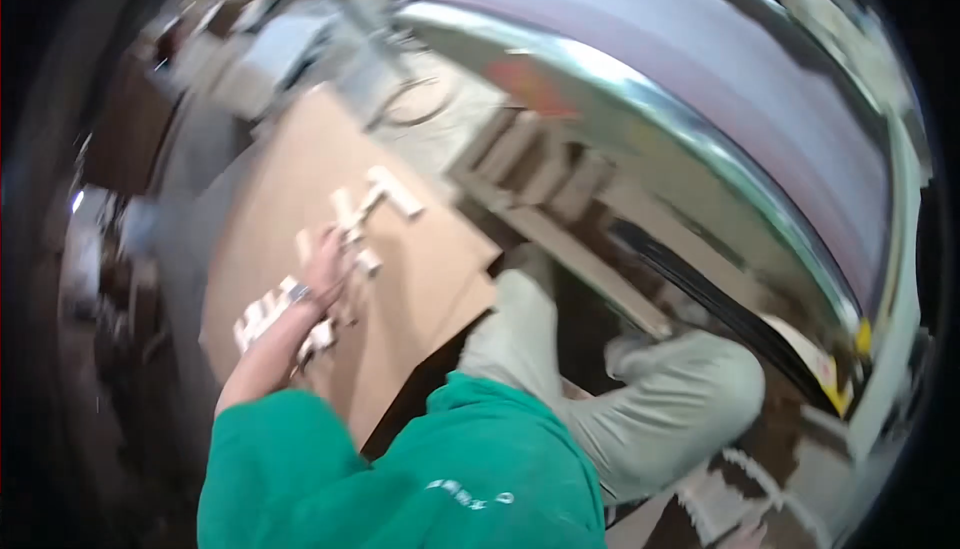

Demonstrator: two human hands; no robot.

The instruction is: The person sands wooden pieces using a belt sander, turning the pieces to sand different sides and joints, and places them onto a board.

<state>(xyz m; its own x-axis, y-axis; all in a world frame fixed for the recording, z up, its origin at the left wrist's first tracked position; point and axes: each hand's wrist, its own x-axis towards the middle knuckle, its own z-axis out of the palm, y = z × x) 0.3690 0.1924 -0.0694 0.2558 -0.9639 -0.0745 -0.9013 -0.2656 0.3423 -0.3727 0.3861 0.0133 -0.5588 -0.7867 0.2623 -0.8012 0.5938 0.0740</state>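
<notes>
My left hand [325, 267] is over a tan board [400, 289], reaching in among small pale wooden pieces. Motion blur smears its fingers, so I cannot tell whether they grip a piece. A wooden piece [369, 262] lies just beside the hand. Farther out on the board is a longer pale strip [397, 192], with another piece touching it. Several more wooden pieces [262, 311] lie in a row by my wrist, partly covered by my forearm. I cannot make out my right hand.
A wooden crate or frame [560, 229] with pale blocks inside stands beyond my knees. Behind it is a large curved panel with a shiny edge [620, 69]. A long black object [710, 294] leans near my leg. Blurred boxes [285, 44] fill the upper left.
</notes>
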